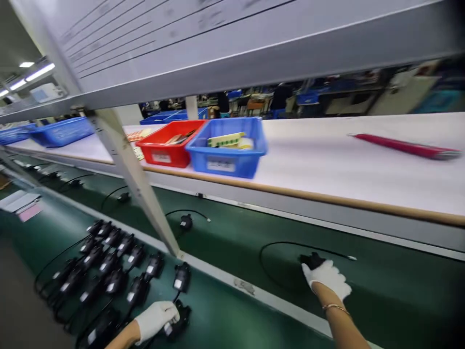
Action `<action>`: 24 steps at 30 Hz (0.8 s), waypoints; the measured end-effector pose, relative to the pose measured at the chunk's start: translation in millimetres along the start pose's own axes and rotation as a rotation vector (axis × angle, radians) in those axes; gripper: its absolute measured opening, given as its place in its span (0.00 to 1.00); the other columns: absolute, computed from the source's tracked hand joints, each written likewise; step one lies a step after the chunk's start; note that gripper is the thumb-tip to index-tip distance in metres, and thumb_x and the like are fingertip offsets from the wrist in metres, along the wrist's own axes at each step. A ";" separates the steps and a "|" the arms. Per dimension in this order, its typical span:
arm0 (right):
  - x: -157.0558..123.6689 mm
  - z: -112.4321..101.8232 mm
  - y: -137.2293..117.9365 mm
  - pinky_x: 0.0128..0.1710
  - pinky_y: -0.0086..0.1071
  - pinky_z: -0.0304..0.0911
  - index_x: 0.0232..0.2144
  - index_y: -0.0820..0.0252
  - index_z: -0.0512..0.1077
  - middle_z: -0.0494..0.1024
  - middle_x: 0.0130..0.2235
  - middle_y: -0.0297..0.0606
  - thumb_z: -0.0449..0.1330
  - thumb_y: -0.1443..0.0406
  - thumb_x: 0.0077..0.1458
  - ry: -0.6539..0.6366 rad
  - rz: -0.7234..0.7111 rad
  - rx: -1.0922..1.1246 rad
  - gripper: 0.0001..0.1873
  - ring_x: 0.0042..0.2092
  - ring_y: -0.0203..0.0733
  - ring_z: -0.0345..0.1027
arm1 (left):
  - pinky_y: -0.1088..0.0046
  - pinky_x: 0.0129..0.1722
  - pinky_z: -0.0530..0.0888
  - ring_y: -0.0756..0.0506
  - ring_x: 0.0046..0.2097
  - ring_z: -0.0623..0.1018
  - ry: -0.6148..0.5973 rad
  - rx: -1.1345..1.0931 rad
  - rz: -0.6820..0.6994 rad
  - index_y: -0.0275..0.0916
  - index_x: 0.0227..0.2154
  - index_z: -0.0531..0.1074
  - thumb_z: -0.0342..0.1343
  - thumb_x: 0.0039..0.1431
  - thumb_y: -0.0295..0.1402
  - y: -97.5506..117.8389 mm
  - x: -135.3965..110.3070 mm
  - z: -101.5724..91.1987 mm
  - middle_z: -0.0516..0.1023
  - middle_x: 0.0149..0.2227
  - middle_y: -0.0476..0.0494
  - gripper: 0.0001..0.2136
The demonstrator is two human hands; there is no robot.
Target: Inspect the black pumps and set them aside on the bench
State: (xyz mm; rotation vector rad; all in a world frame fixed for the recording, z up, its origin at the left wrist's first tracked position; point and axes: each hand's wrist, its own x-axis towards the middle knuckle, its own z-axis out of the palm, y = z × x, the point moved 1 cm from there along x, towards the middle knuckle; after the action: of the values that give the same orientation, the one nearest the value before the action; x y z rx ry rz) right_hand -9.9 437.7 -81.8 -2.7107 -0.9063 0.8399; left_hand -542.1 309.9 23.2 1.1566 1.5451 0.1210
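Note:
My left hand (158,320), in a white glove, is closed at the edge of a black cabled unit (181,317) on the green bench. Part of that unit is hidden behind the fingers. Over the green belt, my right hand (330,279), also gloved, has its fingers closed on another black unit (312,261). From that one a thin black cable (276,242) curves out, ending in a small white connector (351,258). Left of my left hand, several similar black units (116,281) with small white labels stand in rows. A single one (182,277) sits just above it.
A pale metal rail (232,281) divides bench and belt; a slanted post (134,189) rises from it. More units, one nearby (186,222), lie along the belt. The white shelf (308,160) bears a red bin (163,150), a blue bin (228,150) and a red pen (407,146).

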 end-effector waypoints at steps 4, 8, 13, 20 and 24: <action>-101.4 51.8 -50.5 0.63 0.51 0.59 0.66 0.70 0.59 0.69 0.62 0.63 0.51 0.56 0.67 -0.192 -0.387 -0.028 0.32 0.65 0.64 0.62 | 0.59 0.45 0.72 0.42 0.35 0.76 0.073 -0.140 -0.101 0.41 0.26 0.71 0.50 0.37 0.76 -74.9 -60.9 -7.5 0.75 0.28 0.47 0.38; -272.3 146.9 -85.6 0.62 0.38 0.62 0.64 0.50 0.66 0.72 0.64 0.40 0.65 0.52 0.53 -0.448 -0.733 -0.003 0.38 0.64 0.55 0.66 | 0.56 0.46 0.72 0.41 0.35 0.76 0.074 -0.209 -0.094 0.41 0.27 0.71 0.48 0.40 0.75 -114.3 -83.4 -1.8 0.76 0.29 0.44 0.37; -419.2 240.5 -99.8 0.57 0.53 0.66 0.67 0.52 0.62 0.63 0.69 0.50 0.74 0.60 0.34 -0.462 -0.742 -0.086 0.55 0.67 0.73 0.57 | 0.53 0.46 0.73 0.39 0.35 0.77 0.019 -0.238 -0.035 0.40 0.26 0.72 0.51 0.42 0.71 -135.5 -88.9 -3.4 0.76 0.29 0.42 0.34; -423.5 255.6 -90.9 0.53 0.45 0.67 0.66 0.57 0.62 0.68 0.63 0.51 0.65 0.65 0.47 -0.290 -0.671 -0.104 0.43 0.56 0.62 0.71 | 0.58 0.49 0.71 0.41 0.40 0.77 0.050 -0.321 0.084 0.40 0.30 0.74 0.53 0.51 0.61 -139.2 -83.6 -36.9 0.78 0.34 0.44 0.26; -416.0 231.5 -74.0 0.52 0.47 0.67 0.66 0.60 0.61 0.66 0.64 0.53 0.63 0.60 0.51 -0.187 -0.611 -0.091 0.41 0.56 0.63 0.71 | 0.60 0.50 0.69 0.41 0.41 0.75 0.143 -0.396 0.071 0.40 0.30 0.74 0.57 0.49 0.61 -157.9 -90.6 -58.2 0.77 0.34 0.44 0.25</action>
State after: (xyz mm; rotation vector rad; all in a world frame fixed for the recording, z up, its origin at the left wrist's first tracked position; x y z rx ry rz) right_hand -450.5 244.0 -58.7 -2.2178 -1.7210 0.9256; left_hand -693.3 194.0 7.7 0.9006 1.5174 0.5426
